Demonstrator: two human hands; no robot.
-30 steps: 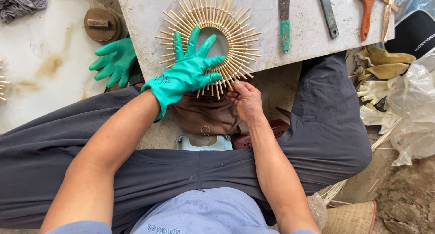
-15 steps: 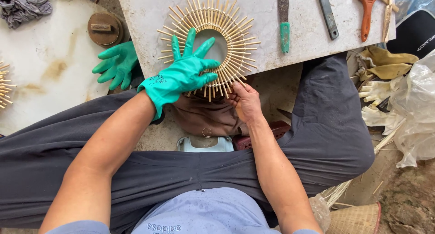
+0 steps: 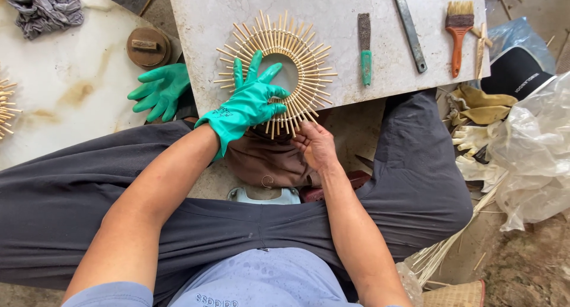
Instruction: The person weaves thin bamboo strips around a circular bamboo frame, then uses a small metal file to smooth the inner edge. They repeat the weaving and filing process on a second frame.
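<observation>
Sunburst stick ring (image 3: pixel 297 51) | gloved left hand (image 3: pixel 249 102) flat atop | bare right hand (image 3: pixel 314 143) at edge

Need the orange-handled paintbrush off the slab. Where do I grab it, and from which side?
Take the paintbrush by its orange handle, the lower part below the bristles. It lies flat, bristles away from the person, handle end near the slab's near edge. Probably easiest with the bare right hand, coming from the near side.

Pale matt wooden sticks of sunburst ring (image 3: pixel 279 75), glossy green rubber glove (image 3: pixel 249 102), mottled stone slab (image 3: pixel 332 40).
</observation>
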